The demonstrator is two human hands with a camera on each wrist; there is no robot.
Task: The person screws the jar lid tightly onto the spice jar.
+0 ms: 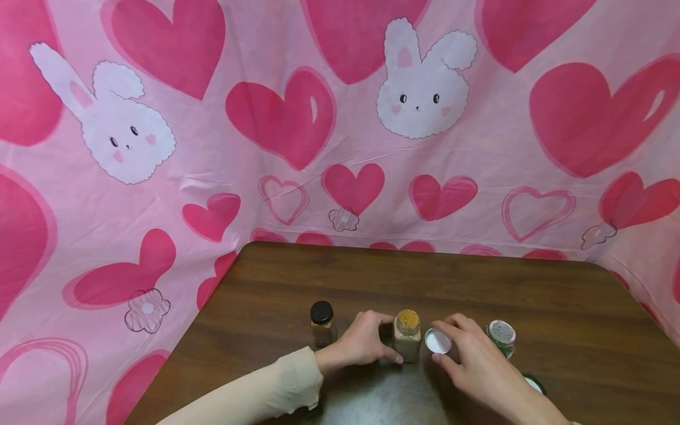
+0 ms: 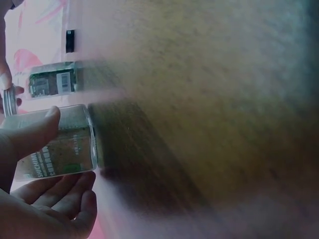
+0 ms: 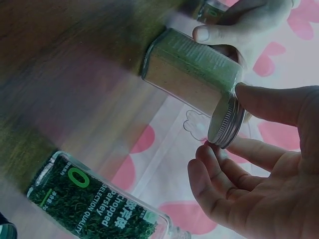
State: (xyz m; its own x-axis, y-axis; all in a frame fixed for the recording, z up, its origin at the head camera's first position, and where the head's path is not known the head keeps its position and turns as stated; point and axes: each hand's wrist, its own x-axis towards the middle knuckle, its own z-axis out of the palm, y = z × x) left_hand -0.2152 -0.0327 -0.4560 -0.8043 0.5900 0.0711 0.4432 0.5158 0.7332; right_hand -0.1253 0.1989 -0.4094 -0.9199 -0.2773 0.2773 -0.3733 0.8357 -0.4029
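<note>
My left hand (image 1: 361,339) holds a square glass spice jar (image 1: 407,342) from its left side, thumb in front. The jar stands upright on the table, uncapped, with yellow-brown powder showing at its mouth. Printed lettering covers its side (image 2: 60,149) in the left wrist view. Just right of the jar, my right hand (image 1: 473,354) pinches a silver screw lid (image 1: 438,341) between thumb and fingers. The lid's pale inside faces up toward the head camera, and in the right wrist view the lid (image 3: 227,120) appears close to the jar's mouth.
Left of my left hand stands a black-capped jar (image 1: 321,323). Beyond my right hand is a chopped parsley jar (image 1: 502,337) with a perforated top; a green-edged lid (image 1: 534,383) lies nearer, partly behind the right forearm. Pink heart-print cloth (image 1: 361,147) hangs behind the wooden table (image 1: 425,268).
</note>
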